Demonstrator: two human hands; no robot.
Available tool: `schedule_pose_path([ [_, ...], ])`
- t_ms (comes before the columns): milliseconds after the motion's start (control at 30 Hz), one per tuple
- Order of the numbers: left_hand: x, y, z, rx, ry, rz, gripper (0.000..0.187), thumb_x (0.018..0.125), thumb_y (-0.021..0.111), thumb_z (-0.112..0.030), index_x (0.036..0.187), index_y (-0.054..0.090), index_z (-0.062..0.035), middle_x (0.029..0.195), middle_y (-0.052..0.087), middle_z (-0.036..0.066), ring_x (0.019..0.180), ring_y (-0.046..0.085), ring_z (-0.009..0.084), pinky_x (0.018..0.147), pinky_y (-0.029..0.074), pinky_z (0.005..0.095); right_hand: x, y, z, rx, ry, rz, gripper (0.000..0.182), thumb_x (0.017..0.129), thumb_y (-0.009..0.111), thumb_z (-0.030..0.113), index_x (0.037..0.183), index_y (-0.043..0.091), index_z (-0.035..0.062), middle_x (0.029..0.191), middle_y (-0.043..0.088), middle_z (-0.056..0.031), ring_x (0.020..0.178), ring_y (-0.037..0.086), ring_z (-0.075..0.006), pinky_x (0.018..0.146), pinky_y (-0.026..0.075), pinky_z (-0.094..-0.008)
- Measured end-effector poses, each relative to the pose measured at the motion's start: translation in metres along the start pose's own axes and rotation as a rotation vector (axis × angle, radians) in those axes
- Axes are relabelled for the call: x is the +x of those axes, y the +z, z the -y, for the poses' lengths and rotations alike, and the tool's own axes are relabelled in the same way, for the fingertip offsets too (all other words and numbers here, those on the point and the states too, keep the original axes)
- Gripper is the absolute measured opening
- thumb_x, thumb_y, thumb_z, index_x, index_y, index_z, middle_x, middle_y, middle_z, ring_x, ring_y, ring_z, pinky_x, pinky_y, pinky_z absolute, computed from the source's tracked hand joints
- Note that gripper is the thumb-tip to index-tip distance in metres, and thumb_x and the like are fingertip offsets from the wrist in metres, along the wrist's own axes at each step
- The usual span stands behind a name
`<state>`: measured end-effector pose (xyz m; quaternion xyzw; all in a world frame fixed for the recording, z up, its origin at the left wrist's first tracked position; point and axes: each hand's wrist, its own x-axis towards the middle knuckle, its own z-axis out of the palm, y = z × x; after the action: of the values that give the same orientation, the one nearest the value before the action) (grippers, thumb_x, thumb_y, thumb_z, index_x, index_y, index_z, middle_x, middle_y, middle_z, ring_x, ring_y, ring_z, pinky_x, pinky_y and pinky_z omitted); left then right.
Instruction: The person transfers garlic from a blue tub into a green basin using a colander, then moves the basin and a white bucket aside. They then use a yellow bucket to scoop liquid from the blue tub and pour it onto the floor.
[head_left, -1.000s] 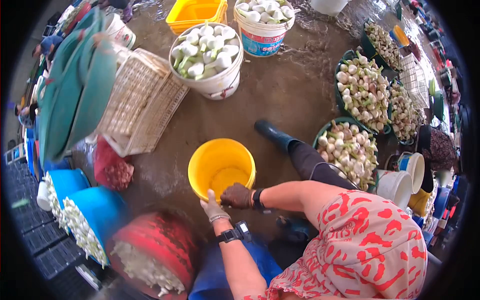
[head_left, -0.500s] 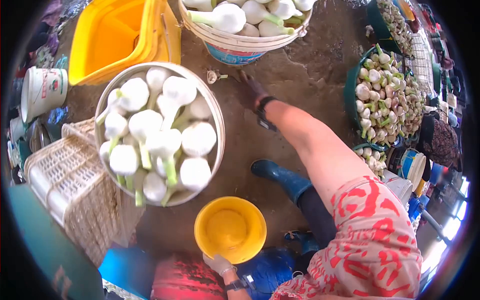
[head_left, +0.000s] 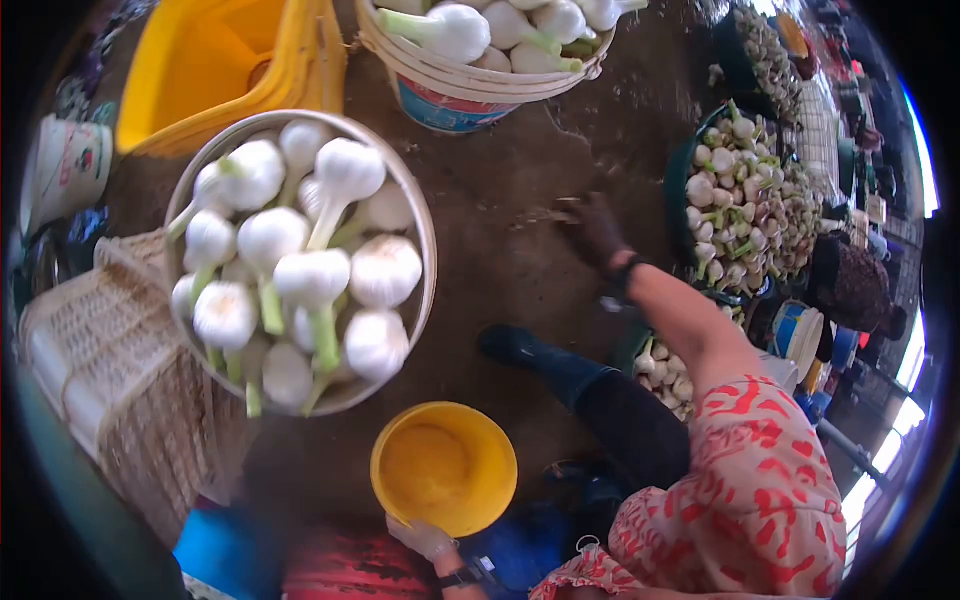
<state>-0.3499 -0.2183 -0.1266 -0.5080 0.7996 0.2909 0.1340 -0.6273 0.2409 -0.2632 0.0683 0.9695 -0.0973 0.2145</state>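
My left hand (head_left: pixel 424 537), in a pale glove, is closed on the lower rim of a yellow bucket (head_left: pixel 495 470), whose inside faces up with nothing in it. My right hand (head_left: pixel 597 235), in a dark glove, is over the wet floor (head_left: pixel 500 240), its fingers blurred by motion. A small pale scrap (head_left: pixel 541 214) shows by its fingertips; I cannot tell whether it is held. Left of my right hand, a large white bucket (head_left: pixel 428 290) holds white garlic bulbs (head_left: pixel 313 275) with green stems.
Another bucket of garlic (head_left: pixel 470 105) stands at the top, beside a yellow container (head_left: pixel 190 70). White plastic crates (head_left: pixel 110 330) are at left. Green tubs full of garlic (head_left: pixel 740 195) stand at right. My boot (head_left: pixel 510 345) is on the floor.
My right hand has moved right, away from the big garlic bucket. The small garlic piece that lay on the floor near its fingers is no longer there. The view has shifted slightly.
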Motion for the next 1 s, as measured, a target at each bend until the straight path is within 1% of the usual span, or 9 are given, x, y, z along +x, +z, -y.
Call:
schedule_pose_path([
  [233, -0.001, -0.004, 0.061, 0.010, 0.019, -0.087, 0.037, 0.080, 0.043, -0.004, 0.115, 0.051, 0.0040, 0.110, 0.054, 0.024, 0.105, 0.050, 0.0384, 0.092, 0.039, 0.0435, -0.136, -0.135, -0.090, -0.434, 0.225, -0.267, 0.043, 0.076, 0.061, 0.030, 0.117, 0.055, 0.0157, 0.112, 0.053, -0.0177, 0.107, 0.051, -0.0330, 0.082, 0.046, -0.0449],
  [367, -0.051, -0.034, 0.048, -0.216, -0.035, -0.106, 0.033, 0.071, 0.050, 0.005, 0.102, 0.058, 0.0067, 0.093, 0.065, 0.019, 0.082, 0.064, 0.0327, 0.074, 0.051, 0.0385, -0.213, -0.114, 0.045, -0.100, -0.136, 0.018, 0.038, 0.075, 0.064, 0.028, 0.106, 0.057, 0.0063, 0.097, 0.058, -0.0167, 0.100, 0.053, -0.0343, 0.079, 0.046, -0.0440],
  [400, -0.057, -0.030, 0.068, -0.325, -0.083, -0.104, 0.033, 0.070, 0.049, 0.007, 0.102, 0.058, 0.0069, 0.095, 0.065, 0.017, 0.084, 0.064, 0.0285, 0.075, 0.050, 0.0367, -0.272, -0.128, 0.098, 0.051, -0.557, -0.121, 0.042, 0.075, 0.065, 0.032, 0.106, 0.057, 0.0055, 0.097, 0.059, -0.0152, 0.101, 0.053, -0.0327, 0.079, 0.047, -0.0413],
  [433, -0.081, -0.040, 0.065, -0.464, -0.116, -0.154, 0.034, 0.070, 0.047, 0.007, 0.102, 0.058, 0.0066, 0.092, 0.065, 0.016, 0.083, 0.063, 0.0271, 0.074, 0.051, 0.0372, -0.297, -0.104, 0.124, 0.151, -0.698, 0.161, 0.048, 0.075, 0.065, 0.039, 0.110, 0.057, 0.0068, 0.102, 0.060, -0.0138, 0.104, 0.053, -0.0311, 0.087, 0.044, -0.0416],
  [600, -0.179, -0.108, 0.147, -1.072, -0.336, -0.050, 0.036, 0.071, 0.050, 0.004, 0.107, 0.056, 0.0015, 0.089, 0.062, 0.013, 0.074, 0.061, 0.0241, 0.070, 0.051, 0.0354, -0.496, -0.036, 0.218, -0.115, -1.501, 0.308, 0.043, 0.074, 0.064, 0.047, 0.098, 0.061, 0.0111, 0.096, 0.062, -0.0095, 0.095, 0.058, -0.0263, 0.091, 0.037, -0.0453],
  [700, -0.232, -0.160, 0.206, -0.974, -0.323, -0.157, 0.035, 0.074, 0.065, -0.008, 0.106, 0.058, 0.0039, 0.078, 0.064, 0.007, 0.070, 0.061, 0.0175, 0.066, 0.049, 0.0291, -0.569, -0.043, 0.234, -0.254, -1.478, 0.477, 0.028, 0.077, 0.062, 0.039, 0.087, 0.062, 0.0121, 0.079, 0.064, -0.0081, 0.081, 0.062, -0.0252, 0.076, 0.045, -0.0415],
  [833, -0.289, -0.217, 0.263, -0.970, -0.135, -0.221, 0.054, 0.075, 0.069, -0.026, 0.116, 0.052, 0.0046, 0.101, 0.060, 0.017, 0.094, 0.057, 0.0260, 0.083, 0.045, 0.0361, -0.626, -0.078, 0.277, -0.113, -1.600, 0.519, 0.016, 0.079, 0.064, 0.024, 0.083, 0.063, 0.0088, 0.075, 0.063, -0.0117, 0.074, 0.063, -0.0284, 0.066, 0.047, -0.0371],
  [900, -0.318, -0.223, 0.288, -0.808, -0.118, -0.403, 0.062, 0.074, 0.070, -0.032, 0.120, 0.049, 0.0038, 0.114, 0.056, 0.022, 0.107, 0.053, 0.0326, 0.091, 0.041, 0.0426, -0.654, -0.107, 0.309, 0.391, -1.269, 0.665, 0.009, 0.080, 0.064, 0.012, 0.082, 0.062, 0.0032, 0.071, 0.061, -0.0124, 0.067, 0.061, -0.0236, 0.059, 0.045, -0.0317],
  [1000, -0.375, -0.245, 0.337, -0.476, -0.346, -0.617, 0.084, 0.068, 0.074, -0.040, 0.130, 0.037, 0.0040, 0.126, 0.044, 0.028, 0.119, 0.040, 0.0415, 0.102, 0.030, 0.0481, -0.683, -0.134, 0.355, 0.344, -1.045, 0.802, 0.016, 0.084, 0.064, 0.012, 0.081, 0.059, -0.0030, 0.064, 0.053, -0.0037, 0.063, 0.043, -0.0083, 0.056, 0.038, -0.0271],
])
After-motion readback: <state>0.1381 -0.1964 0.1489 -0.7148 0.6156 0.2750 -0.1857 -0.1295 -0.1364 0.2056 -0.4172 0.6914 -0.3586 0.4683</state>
